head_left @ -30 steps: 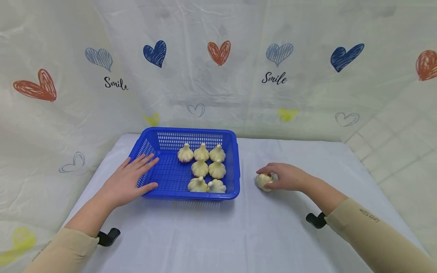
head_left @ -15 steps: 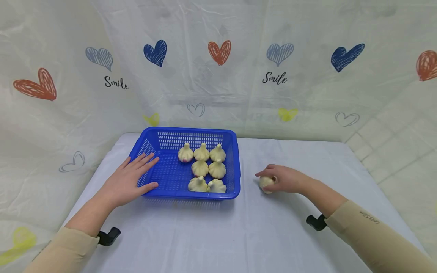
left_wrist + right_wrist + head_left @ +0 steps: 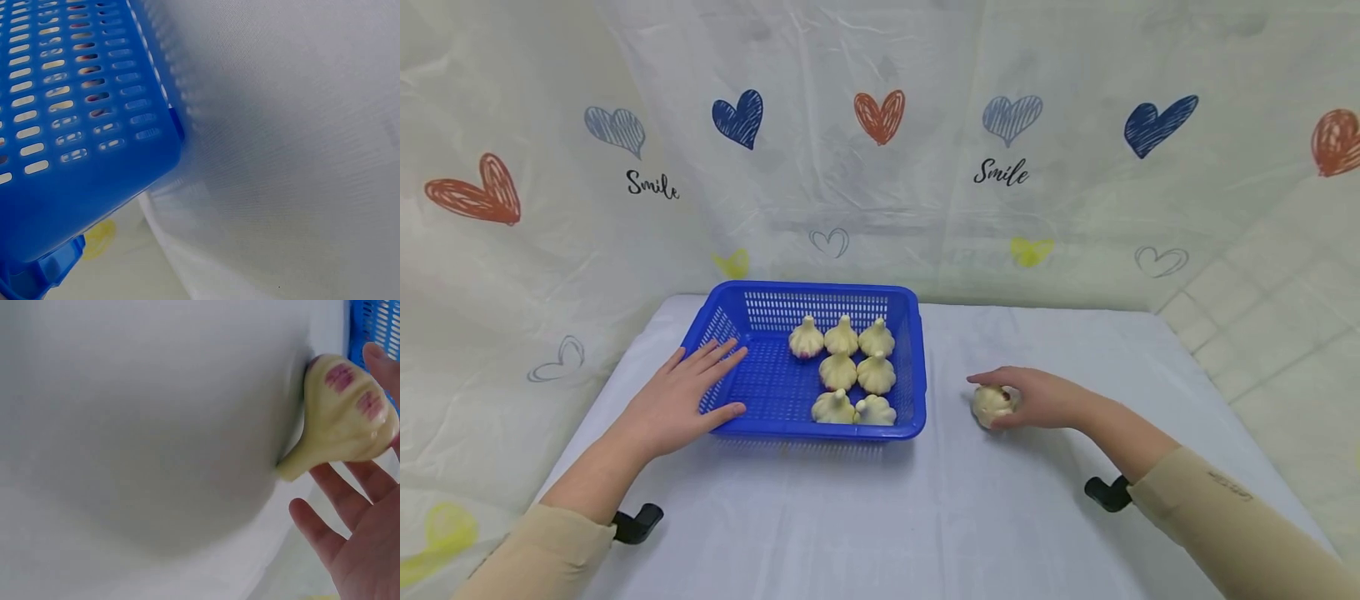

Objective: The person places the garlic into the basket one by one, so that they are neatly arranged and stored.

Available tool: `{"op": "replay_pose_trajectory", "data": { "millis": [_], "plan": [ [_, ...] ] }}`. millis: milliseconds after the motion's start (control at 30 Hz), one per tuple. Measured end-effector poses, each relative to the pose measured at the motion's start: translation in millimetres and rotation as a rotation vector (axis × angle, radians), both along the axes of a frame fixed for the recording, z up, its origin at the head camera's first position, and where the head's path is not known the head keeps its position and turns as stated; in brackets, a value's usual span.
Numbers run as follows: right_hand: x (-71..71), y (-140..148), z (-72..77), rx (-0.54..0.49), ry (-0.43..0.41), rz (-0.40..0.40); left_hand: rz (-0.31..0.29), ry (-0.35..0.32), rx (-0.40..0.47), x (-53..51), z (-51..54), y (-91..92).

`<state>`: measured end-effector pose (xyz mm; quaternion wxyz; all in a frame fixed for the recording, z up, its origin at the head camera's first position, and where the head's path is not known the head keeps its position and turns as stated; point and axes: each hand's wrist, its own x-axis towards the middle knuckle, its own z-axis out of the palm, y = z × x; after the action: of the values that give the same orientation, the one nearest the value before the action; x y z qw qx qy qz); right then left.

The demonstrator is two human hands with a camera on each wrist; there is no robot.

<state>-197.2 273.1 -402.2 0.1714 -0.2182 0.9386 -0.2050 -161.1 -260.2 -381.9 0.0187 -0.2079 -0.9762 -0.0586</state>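
Observation:
My left hand point(image 3: 672, 407) lies with spread, straight fingers over the left rim of a blue plastic basket point(image 3: 775, 430). The left wrist view shows the slotted basket wall point(image 3: 75, 181) from outside. Several pale garlic bulbs point(image 3: 857, 367) stand grouped in the basket's right part, stems up. Right of the basket, a single garlic bulb point(image 3: 991, 406) lies on the table under my right hand point(image 3: 1037, 398). In the right wrist view its stem points away from the palm and purple patches show on this garlic bulb point(image 3: 340, 415). Thumb and extended fingers stand loosely around it.
A white cloth covers the table point(image 3: 850, 517). Behind it hangs a pale sheet point(image 3: 940, 208) printed with hearts and lettering. Black wrist mounts point(image 3: 638, 523) show below both forearms.
The single garlic bulb has turned and shifted slightly right with my right hand, whose index finger now reaches out straighter. My left hand and the basket stay in place.

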Motion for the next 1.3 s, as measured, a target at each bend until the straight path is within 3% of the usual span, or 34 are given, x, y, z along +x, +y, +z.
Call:
{"op": "replay_pose_trajectory", "data": {
  "millis": [400,767,1300],
  "plan": [
    [3.7,21.9,-0.2,-0.057,-0.053,-0.036,-0.002,0.000,0.008,0.2,1.4,-0.5],
    [2.8,21.2,-4.5,-0.081,-0.068,-0.041,-0.007,0.020,0.016,-1.3,-0.3,-0.1],
    [5.5,18.8,3.7,-0.070,0.022,0.025,-0.001,-0.007,0.014,0.2,0.2,0.1]
  ]
}}
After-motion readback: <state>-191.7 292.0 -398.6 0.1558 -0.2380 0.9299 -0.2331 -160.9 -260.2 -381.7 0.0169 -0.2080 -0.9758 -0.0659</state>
